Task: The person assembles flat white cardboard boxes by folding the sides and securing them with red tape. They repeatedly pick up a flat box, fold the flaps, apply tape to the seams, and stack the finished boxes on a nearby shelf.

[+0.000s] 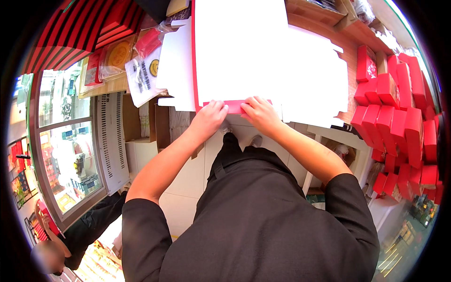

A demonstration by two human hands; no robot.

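A large flat cardboard box blank (240,51), white on its upper face with red edges and cut side flaps, lies on the counter in front of me. Along its near edge a narrow red flap (235,107) is folded up, showing its red side. My left hand (209,119) pinches this flap near its left end, fingers over the top. Toward its right end, my right hand (263,115) has its fingers closed on the same flap. More white cardboard (314,75) spreads out to the right, beneath or beside the blank; which, I cannot tell.
Many small red boxes (386,127) are stacked at the right. Plastic packets (143,77) lie left of the blank, beside a wooden counter edge. A glass-paned cabinet or window (70,145) stands at the left. Another person (96,225) in dark clothes is at the lower left.
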